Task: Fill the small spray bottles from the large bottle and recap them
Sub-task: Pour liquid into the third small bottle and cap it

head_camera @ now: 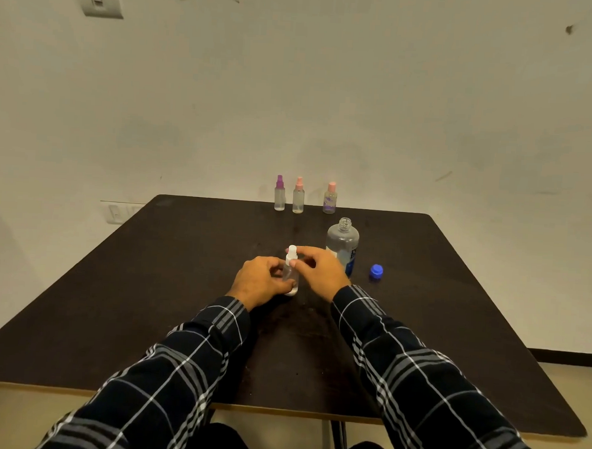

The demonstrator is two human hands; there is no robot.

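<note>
Dark brown table [146, 302] carries everything. Both arms reach forward over it in dark plaid sleeves [163, 382], wrists converging mid-table.

Large clear bottle [342, 238]: upright, neck uncapped, blue label, just behind the right hand, lower part hidden by it.

Left hand [259, 280]: fingers curled round the body of a small clear spray bottle [291, 258], thumb side toward the camera.

Right hand [323, 270]: knuckles up, fingertips pinching the same bottle at its white sprayer top.

That bottle stands upright on the table between the two hands, just left of the large bottle.

Far edge: a row of three small spray bottles, upright and capped: purple-topped [279, 197], pink-topped [298, 199], then a pink-topped one with a purple label [330, 202] set slightly apart.

Blue cap [376, 271] lies on the table, right of the large bottle, not touching it.
</note>
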